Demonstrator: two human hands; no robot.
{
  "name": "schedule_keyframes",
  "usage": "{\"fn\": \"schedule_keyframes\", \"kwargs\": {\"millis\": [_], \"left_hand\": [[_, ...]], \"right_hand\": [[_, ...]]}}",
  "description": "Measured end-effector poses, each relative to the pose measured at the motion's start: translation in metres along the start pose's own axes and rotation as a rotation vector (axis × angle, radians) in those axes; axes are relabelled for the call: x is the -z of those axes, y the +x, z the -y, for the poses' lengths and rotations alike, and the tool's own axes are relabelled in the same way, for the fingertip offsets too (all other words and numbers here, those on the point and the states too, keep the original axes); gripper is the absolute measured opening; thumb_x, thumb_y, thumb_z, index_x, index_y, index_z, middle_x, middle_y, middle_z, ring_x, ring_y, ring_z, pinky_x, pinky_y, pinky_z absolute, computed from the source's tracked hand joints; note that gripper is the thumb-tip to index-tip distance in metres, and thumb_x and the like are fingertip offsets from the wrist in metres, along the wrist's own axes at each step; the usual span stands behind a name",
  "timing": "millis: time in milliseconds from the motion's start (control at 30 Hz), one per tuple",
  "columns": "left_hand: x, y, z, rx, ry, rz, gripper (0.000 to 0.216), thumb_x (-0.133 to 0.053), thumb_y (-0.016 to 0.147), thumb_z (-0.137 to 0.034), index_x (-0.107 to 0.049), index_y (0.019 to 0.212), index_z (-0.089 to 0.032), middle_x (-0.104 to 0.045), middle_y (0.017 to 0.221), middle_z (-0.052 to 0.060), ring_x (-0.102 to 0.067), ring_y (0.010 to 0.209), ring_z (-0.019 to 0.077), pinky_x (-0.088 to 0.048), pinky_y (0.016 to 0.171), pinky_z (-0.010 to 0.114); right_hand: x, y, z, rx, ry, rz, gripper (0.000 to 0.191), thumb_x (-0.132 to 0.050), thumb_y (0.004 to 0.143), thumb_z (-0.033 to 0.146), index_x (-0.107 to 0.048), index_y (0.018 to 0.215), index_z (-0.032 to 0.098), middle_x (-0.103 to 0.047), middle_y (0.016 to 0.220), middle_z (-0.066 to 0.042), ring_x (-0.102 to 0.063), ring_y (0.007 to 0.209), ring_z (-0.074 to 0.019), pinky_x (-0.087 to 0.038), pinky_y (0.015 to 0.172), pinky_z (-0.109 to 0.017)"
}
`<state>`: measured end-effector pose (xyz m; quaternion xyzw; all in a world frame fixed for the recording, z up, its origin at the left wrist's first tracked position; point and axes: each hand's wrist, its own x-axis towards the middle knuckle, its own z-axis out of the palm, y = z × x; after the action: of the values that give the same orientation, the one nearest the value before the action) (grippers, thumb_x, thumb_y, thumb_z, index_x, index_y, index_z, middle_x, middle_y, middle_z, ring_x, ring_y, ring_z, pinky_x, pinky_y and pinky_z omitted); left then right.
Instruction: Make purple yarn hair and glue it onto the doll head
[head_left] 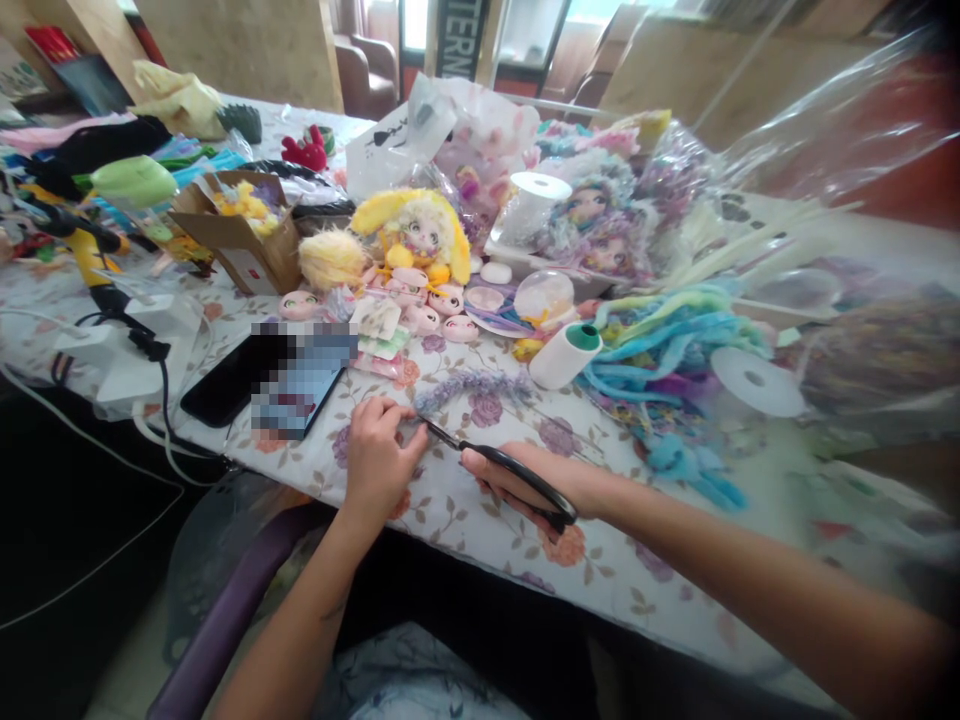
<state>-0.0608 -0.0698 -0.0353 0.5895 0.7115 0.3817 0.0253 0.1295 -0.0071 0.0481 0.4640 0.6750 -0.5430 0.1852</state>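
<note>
A fuzzy lavender strip of yarn (480,387) lies on the flowered tablecloth in front of me. Its left end is pinched between the thumb and fingers of my left hand (381,450). My right hand (564,474) is wrapped around black-handled scissors (525,465). The scissor blades point left, and their tips meet the strip's end right beside my left fingertips. Whether the blades are parted is too small to tell. Just beyond the strip's right end, a white thread cone (556,358) with a green core lies tilted.
Two phones, one a dark phone (232,385), lie left of my hand, near a white power strip (146,350) with cables. Behind are doll faces (421,320), a yellow-eared doll (420,240) and a cardboard box (240,245). Blue yarn (660,340) and a white spool (757,382) lie right.
</note>
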Motion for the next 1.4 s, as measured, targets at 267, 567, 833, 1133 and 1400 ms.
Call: {"fn": "schedule_keyframes", "kwargs": {"millis": [267, 567, 833, 1133, 1400], "left_hand": [[-0.004, 0.003, -0.004, 0.028, 0.047, 0.024, 0.01, -0.062, 0.086, -0.022, -0.07, 0.088, -0.017, -0.063, 0.089, 0.008, -0.056, 0.091, 0.0267, -0.046, 0.086, 0.04], [-0.005, 0.004, -0.007, 0.041, 0.045, 0.0, 0.011, -0.06, 0.087, -0.019, -0.07, 0.083, -0.017, -0.063, 0.085, 0.008, -0.056, 0.089, 0.0263, -0.045, 0.086, 0.039], [-0.003, 0.004, -0.01, 0.049, 0.055, 0.027, 0.014, -0.058, 0.089, -0.021, -0.069, 0.081, -0.019, -0.063, 0.085, 0.006, -0.055, 0.087, 0.0253, -0.044, 0.084, 0.038], [0.001, 0.006, -0.011, 0.047, 0.068, 0.104, 0.016, -0.055, 0.09, -0.02, -0.066, 0.079, -0.019, -0.063, 0.082, 0.005, -0.056, 0.087, 0.0248, -0.043, 0.085, 0.038], [0.001, 0.009, -0.01, 0.042, 0.057, 0.114, 0.016, -0.056, 0.089, -0.018, -0.065, 0.076, -0.019, -0.061, 0.079, 0.005, -0.056, 0.085, 0.0245, -0.043, 0.083, 0.038]], "right_hand": [[0.004, -0.011, 0.004, 0.061, 0.048, 0.022, 0.063, -0.026, 0.092, 0.072, -0.051, 0.073, 0.017, -0.043, 0.039, 0.004, -0.041, 0.032, -0.009, -0.035, 0.037, -0.02], [0.003, -0.01, 0.006, 0.009, 0.054, 0.014, 0.061, -0.028, 0.093, 0.07, -0.053, 0.078, 0.016, -0.043, 0.041, 0.005, -0.04, 0.03, -0.0086, -0.034, 0.035, -0.019], [0.001, -0.007, 0.005, 0.005, -0.051, -0.001, 0.069, -0.022, 0.089, 0.077, -0.051, 0.071, 0.017, -0.044, 0.038, 0.002, -0.044, 0.032, -0.0118, -0.039, 0.038, -0.023], [-0.002, 0.014, -0.01, -0.053, -0.048, 0.001, 0.068, -0.027, 0.086, 0.079, -0.054, 0.077, 0.017, -0.044, 0.033, 0.002, -0.046, 0.028, -0.0152, -0.04, 0.035, -0.024], [-0.002, 0.009, -0.002, -0.046, -0.021, -0.018, 0.065, -0.039, 0.081, 0.082, -0.033, 0.056, 0.022, -0.035, 0.032, 0.004, -0.041, 0.027, -0.0124, -0.033, 0.031, -0.023]]}}
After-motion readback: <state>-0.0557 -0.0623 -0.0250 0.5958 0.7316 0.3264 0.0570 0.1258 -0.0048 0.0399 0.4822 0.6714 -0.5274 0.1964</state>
